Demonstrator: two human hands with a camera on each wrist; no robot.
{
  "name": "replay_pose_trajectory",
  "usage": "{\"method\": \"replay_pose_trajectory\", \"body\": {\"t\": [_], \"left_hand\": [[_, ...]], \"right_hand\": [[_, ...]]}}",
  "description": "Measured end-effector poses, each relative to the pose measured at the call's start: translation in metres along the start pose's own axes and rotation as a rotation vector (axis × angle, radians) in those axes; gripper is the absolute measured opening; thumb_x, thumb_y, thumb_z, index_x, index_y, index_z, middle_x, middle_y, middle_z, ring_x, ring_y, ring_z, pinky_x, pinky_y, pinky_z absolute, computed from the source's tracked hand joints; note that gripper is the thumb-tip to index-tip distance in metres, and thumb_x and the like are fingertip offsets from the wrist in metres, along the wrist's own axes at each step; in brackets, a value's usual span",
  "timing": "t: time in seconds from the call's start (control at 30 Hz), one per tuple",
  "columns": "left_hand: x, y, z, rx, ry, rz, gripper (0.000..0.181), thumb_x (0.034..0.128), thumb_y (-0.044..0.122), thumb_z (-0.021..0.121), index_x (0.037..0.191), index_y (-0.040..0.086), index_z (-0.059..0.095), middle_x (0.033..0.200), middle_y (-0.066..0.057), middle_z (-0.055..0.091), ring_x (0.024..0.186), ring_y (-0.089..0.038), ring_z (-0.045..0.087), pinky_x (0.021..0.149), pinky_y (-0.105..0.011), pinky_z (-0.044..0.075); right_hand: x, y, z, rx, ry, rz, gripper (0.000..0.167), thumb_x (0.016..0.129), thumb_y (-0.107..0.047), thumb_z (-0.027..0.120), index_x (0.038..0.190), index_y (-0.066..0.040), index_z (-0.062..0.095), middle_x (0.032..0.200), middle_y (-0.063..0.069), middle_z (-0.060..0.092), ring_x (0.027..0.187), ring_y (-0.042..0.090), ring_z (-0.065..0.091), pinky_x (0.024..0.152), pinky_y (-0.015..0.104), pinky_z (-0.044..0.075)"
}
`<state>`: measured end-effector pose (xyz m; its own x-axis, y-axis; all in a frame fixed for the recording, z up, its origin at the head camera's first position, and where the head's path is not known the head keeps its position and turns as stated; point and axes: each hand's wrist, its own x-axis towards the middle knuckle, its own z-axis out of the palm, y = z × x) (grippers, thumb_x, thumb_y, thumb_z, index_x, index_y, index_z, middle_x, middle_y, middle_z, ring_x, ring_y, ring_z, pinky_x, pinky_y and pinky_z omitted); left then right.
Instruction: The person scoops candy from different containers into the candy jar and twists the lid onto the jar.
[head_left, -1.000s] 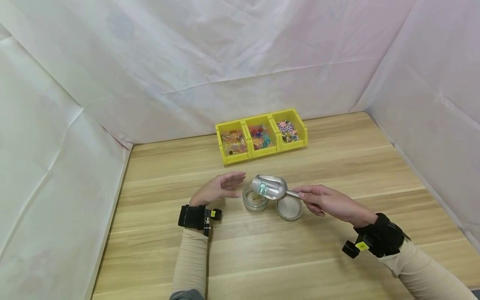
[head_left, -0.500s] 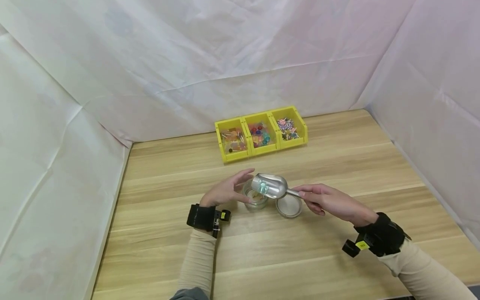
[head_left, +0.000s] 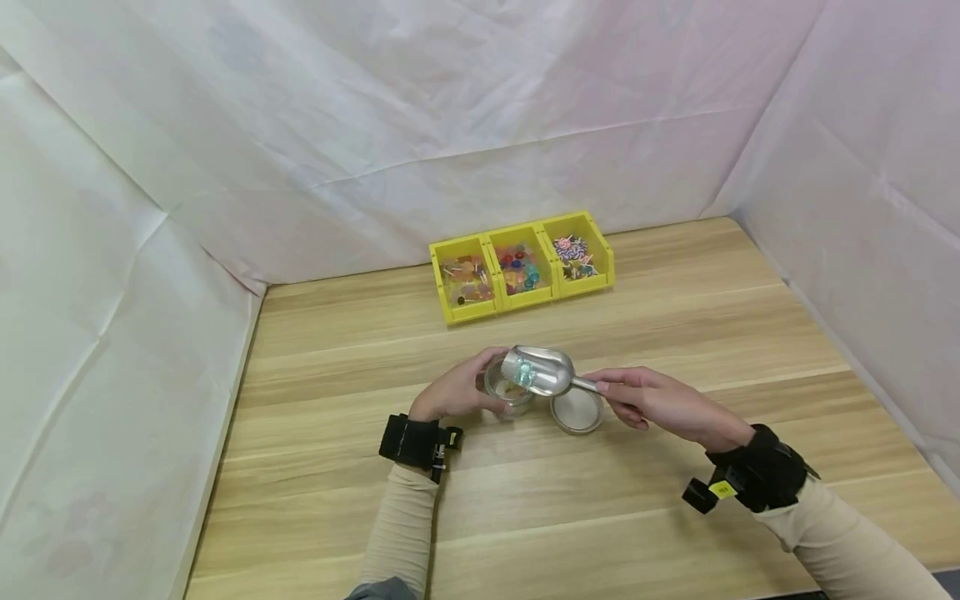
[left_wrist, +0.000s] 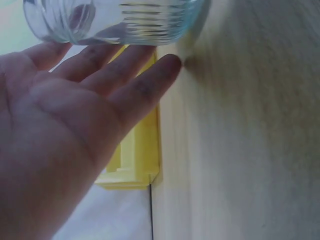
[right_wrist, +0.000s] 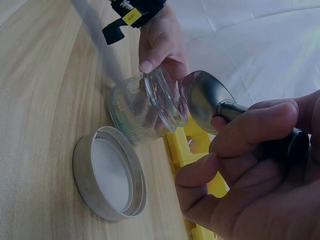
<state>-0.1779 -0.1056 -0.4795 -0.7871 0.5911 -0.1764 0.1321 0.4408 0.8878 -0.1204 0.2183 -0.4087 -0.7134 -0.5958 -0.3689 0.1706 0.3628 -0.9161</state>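
My left hand (head_left: 456, 392) grips the glass jar (head_left: 517, 408) from its left side, thumb in front and fingers behind. In the left wrist view the jar (left_wrist: 150, 22) stands against the fingers. My right hand (head_left: 663, 404) pinches the handle of a metal scoop (head_left: 553, 372), whose mouth is over the jar opening. Light-blue wrapped candy (head_left: 524, 373) lies in the scoop. In the right wrist view the scoop (right_wrist: 202, 97) meets the jar's rim, and the left thumb touches the jar (right_wrist: 132, 107). A round lid (head_left: 577, 412) lies beside the jar, inner side up.
Three joined yellow bins (head_left: 501, 307) stand behind the jar near the back sheet. Lollipops (head_left: 471, 290) are in the left one, mixed wrapped candies (head_left: 522, 271) in the middle, swirl lollipops (head_left: 572, 250) in the right. White sheets surround the wooden table (head_left: 322, 467).
My left hand has moved right, from beside the jar to a grip around it. The scoop with its candy and my right hand have stayed almost still.
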Motion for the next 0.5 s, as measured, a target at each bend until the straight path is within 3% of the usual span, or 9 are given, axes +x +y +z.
{"method": "replay_pose_trajectory", "body": {"t": [0.17, 0.5], "left_hand": [[0.005, -0.006, -0.002, -0.015, 0.060, -0.013, 0.088, 0.0713, 0.018, 0.089, 0.146, 0.031, 0.043, 0.142, -0.001, 0.054, 0.131, -0.028, 0.048, 0.110, -0.057, 0.038], [0.019, -0.012, -0.009, -0.075, 0.112, 0.005, 0.095, 0.0736, 0.014, 0.087, 0.153, 0.019, 0.035, 0.146, -0.005, 0.050, 0.136, -0.033, 0.045, 0.112, -0.059, 0.035]], "right_hand": [[0.004, 0.001, -0.001, 0.011, 0.022, 0.025, 0.048, 0.107, -0.037, 0.043, 0.144, -0.008, 0.049, 0.069, 0.000, 0.040, 0.059, 0.012, 0.039, 0.052, 0.025, 0.034], [0.015, 0.001, -0.004, 0.028, 0.071, 0.047, 0.048, 0.106, -0.038, 0.045, 0.145, -0.010, 0.050, 0.069, 0.000, 0.040, 0.060, 0.013, 0.038, 0.055, 0.026, 0.034]]}}
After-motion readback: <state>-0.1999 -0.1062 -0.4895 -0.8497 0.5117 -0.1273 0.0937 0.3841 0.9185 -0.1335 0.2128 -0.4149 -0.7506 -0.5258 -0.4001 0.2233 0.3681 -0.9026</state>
